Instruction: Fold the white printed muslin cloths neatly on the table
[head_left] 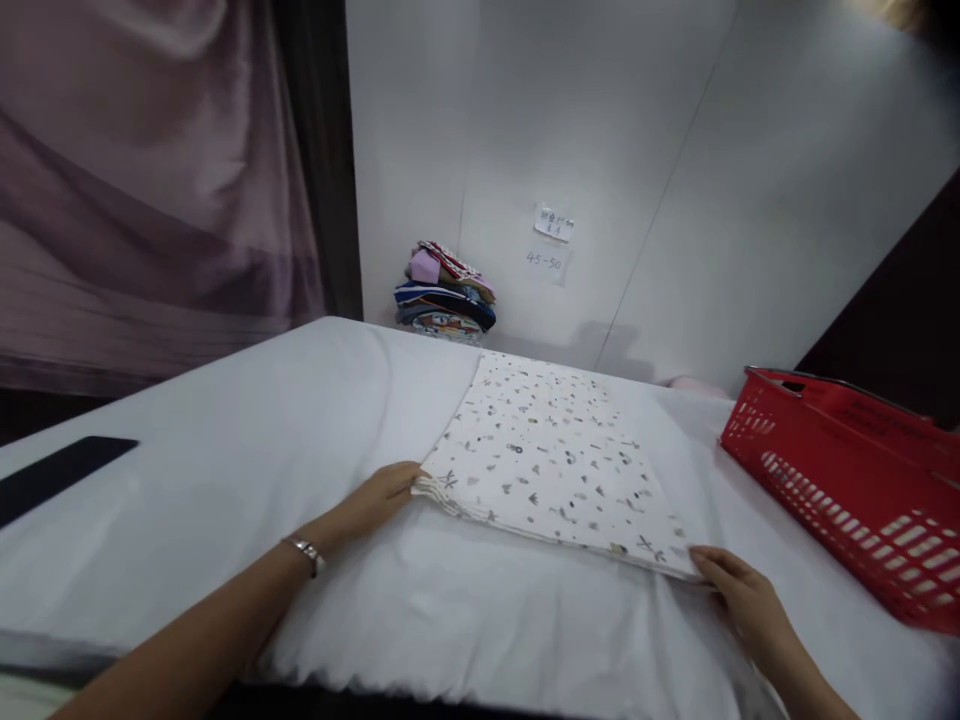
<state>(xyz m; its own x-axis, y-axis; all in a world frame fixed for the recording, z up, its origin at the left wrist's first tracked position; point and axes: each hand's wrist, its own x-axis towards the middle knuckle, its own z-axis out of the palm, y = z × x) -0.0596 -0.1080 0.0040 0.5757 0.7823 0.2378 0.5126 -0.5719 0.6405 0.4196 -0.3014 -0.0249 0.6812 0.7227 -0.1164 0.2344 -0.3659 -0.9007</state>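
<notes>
A white cloth (547, 450) with small grey and tan printed figures lies flat on the white-covered table, folded into several layers along its near edge. At its near left corner, my left hand (386, 490) pinches the layers, with a metal bracelet on that wrist. My right hand (731, 580) grips the near right corner, thumb on top and fingers beneath. Between the two hands the near edge is drawn fairly straight, and the left part of it bulges slightly. The far end of the cloth reaches close to the table's back edge.
A red plastic basket (847, 480) stands at the right. Folded clothes (446, 295) are stacked by the back wall. A dark flat object (64, 475) lies at the left edge. Paper notes (553, 223) hang on the wall, and a pinkish curtain (150, 180) hangs at left.
</notes>
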